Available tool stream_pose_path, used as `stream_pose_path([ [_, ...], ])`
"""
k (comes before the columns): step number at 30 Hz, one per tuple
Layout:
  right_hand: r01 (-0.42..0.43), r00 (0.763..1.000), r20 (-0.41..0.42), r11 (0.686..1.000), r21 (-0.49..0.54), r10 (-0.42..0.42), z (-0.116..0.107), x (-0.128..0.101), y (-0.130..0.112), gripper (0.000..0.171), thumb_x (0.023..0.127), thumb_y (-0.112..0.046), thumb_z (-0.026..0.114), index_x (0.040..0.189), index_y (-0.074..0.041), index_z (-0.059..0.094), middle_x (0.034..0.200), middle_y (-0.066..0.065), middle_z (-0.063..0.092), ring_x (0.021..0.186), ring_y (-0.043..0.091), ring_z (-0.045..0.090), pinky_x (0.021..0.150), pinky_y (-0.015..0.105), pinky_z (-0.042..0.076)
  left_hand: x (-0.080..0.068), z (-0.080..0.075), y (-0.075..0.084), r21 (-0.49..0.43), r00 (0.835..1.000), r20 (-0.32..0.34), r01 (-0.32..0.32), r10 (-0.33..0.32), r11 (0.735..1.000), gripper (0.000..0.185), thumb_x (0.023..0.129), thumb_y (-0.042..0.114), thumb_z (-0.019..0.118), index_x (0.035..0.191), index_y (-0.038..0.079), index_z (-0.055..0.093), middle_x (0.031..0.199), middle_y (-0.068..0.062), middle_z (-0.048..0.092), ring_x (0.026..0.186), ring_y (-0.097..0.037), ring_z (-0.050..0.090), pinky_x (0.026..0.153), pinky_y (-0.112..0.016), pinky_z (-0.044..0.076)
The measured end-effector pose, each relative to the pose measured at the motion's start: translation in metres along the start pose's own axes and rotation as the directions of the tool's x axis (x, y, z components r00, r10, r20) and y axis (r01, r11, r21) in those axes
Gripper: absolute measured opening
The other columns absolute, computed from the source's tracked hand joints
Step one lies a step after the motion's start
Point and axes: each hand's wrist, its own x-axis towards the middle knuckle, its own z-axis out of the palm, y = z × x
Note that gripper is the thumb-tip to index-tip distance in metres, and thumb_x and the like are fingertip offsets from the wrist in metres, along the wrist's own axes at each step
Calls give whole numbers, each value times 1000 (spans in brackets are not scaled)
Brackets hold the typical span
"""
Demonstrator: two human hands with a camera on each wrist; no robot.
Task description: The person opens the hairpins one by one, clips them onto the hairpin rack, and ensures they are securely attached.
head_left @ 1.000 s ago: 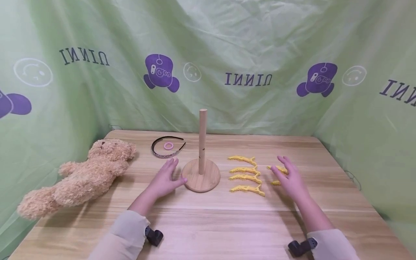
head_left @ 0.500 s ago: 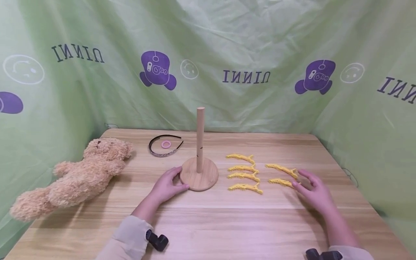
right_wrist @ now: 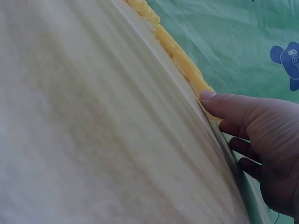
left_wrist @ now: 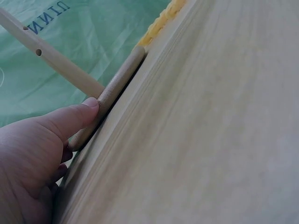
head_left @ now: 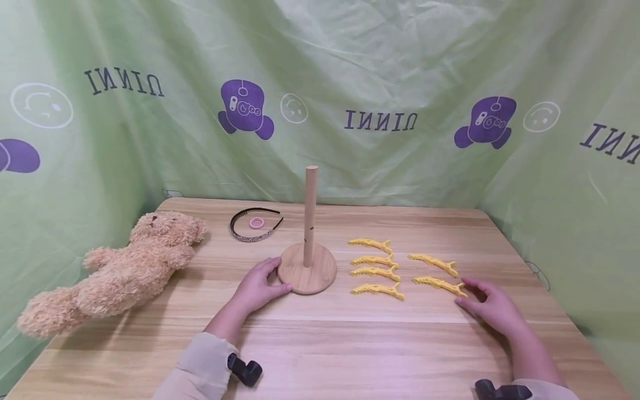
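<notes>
Hands apart: left hand (head_left: 256, 288) grips the rim of the wooden stand (head_left: 310, 236), mid-table (head_left: 370, 355); right hand (head_left: 494, 309) pinches the tail of the front-right yellow clip (head_left: 436, 283), toward the right edge. Teddy bear (head_left: 135, 272) lies by the left edge, headband (head_left: 250, 239) around pink ring (head_left: 257, 227) near the back edge.

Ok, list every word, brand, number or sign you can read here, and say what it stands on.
"INNIU", apparently "UINNI" reversed: green cloth, left and centre; again in the left wrist view.
"INN", cut off by the frame edge: same cloth, right.
White marks on the purple figures: too small to read.
Yellow clips, wooden stand: no lettering visible.
</notes>
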Motion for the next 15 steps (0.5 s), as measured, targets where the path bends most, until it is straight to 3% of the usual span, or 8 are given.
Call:
stream_pose_path([
  [9,-1,1000,-12,999,-33,1,2,1,-3,68,74,-52,58,120,-3,46,121,25,46,112,43,38,90,57,30,-1,-2,3,-1,1000,-3,-9,9,1000,80,65,45,69,129,7,40,135,-15,38,126,-31,32,106,-46,23],
  [15,-38,999,3,999,20,38,1,1,-8,66,72,-52,60,117,-5,47,116,21,50,105,38,46,83,50,39,-2,-2,4,1,1000,-1,-7,7,1000,80,65,45,69,129,7,40,135,-16,38,126,-31,32,106,-46,23],
])
